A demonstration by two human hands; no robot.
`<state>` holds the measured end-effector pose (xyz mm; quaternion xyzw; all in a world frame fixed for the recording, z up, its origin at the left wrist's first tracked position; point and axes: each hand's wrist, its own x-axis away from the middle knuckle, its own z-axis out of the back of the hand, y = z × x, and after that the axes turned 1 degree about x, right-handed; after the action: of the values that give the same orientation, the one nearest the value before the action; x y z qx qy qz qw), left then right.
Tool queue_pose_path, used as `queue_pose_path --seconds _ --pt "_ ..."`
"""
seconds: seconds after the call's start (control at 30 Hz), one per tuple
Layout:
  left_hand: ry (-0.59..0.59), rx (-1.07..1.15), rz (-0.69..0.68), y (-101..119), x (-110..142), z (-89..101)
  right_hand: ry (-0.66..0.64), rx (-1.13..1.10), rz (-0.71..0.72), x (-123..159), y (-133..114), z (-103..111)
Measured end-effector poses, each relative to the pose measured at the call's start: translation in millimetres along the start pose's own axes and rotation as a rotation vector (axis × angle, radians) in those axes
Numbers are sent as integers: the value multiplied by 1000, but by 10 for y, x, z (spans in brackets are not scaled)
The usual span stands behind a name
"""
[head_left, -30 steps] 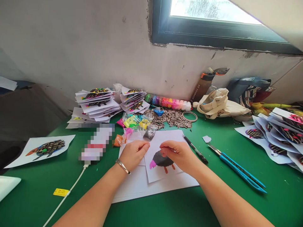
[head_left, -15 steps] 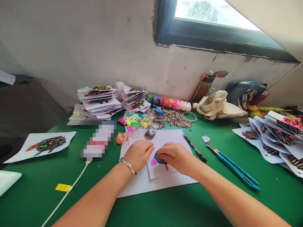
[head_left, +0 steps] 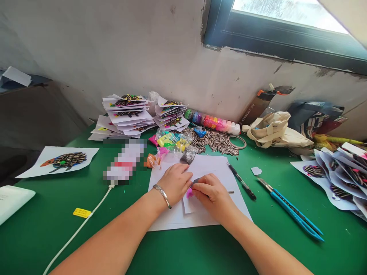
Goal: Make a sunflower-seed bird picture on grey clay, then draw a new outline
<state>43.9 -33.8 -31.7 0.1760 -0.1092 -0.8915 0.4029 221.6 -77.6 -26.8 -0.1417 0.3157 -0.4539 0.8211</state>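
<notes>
My left hand [head_left: 175,182], with a silver bangle on its wrist, rests curled on a small white sheet [head_left: 210,172] that lies on a larger sheet [head_left: 169,217]. My right hand [head_left: 210,194] lies on the same small sheet with its fingers bent and pressed together over a clay figure [head_left: 189,192]. Only a pink end and a sliver of dark grey of that figure show between the two hands. Whether either hand pinches a bit of clay is hidden.
On the green table: a heap of striped sunflower seeds [head_left: 213,142], a row of coloured clay tubs [head_left: 212,123], clay bags [head_left: 172,143], stacks of finished seed pictures [head_left: 126,114], more pictures at the right [head_left: 338,172], one at the left [head_left: 59,160], a black pen [head_left: 243,184], a blue knife [head_left: 292,212], a white cable [head_left: 83,225].
My right hand has slid left and down over the clay figure, covering its dark body and orange legs. My left hand has closed in beside it. The view has shifted.
</notes>
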Motion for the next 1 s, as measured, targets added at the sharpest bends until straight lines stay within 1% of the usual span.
queue_pose_path --seconds 0.2,0.43,0.57,0.67,0.8,1.0 --pt "21 41 2 -27 -3 -32 14 90 74 6 -4 -84" --pt "23 43 2 -33 -7 -31 -18 214 135 32 -31 -114" --pt "14 42 4 -17 -2 -10 -27 161 110 53 -50 -57" --pt "28 59 -3 -19 5 -13 -52 94 79 78 -47 28" --pt "34 63 -10 -23 8 -26 -89 71 46 110 -22 128" --pt "13 39 1 -7 -5 -4 -118 82 99 131 -26 133"
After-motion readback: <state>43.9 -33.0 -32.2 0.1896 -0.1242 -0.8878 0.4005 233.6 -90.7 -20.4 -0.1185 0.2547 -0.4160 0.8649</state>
